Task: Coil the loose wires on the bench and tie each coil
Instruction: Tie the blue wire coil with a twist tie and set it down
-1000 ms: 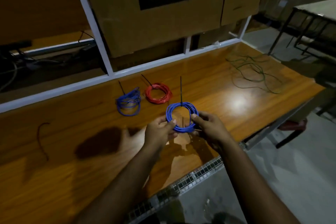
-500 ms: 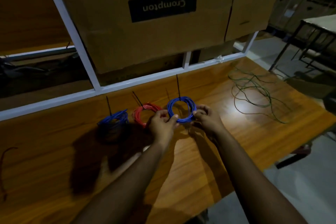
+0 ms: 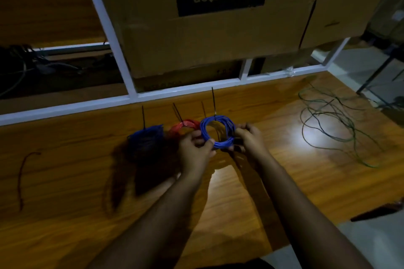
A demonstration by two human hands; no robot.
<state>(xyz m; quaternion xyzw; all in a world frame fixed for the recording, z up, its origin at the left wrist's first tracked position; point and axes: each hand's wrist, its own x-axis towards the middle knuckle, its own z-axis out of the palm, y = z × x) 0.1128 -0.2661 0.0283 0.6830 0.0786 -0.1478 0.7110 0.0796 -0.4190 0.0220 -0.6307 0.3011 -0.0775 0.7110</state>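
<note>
I hold a blue wire coil (image 3: 218,120) upright over the wooden bench (image 3: 284,181), a black cable tie (image 3: 213,100) sticking up from its top. My left hand (image 3: 196,150) pinches the coil's lower left side. My right hand (image 3: 249,140) grips its right side. A tied red coil (image 3: 185,126) lies just left of it, partly behind my left hand. A second tied blue coil (image 3: 146,137) lies further left in shadow. A loose green wire (image 3: 332,120) sprawls on the bench at the right.
A white metal frame (image 3: 131,98) runs along the bench's back edge, with a large cardboard box (image 3: 196,39) behind it. A short dark red wire piece (image 3: 21,172) lies at the far left. The bench's front edge and the floor are at the lower right.
Both hands have carried the blue coil away from the bench's front edge toward the back, up beside the red coil. The view has moved forward with them.
</note>
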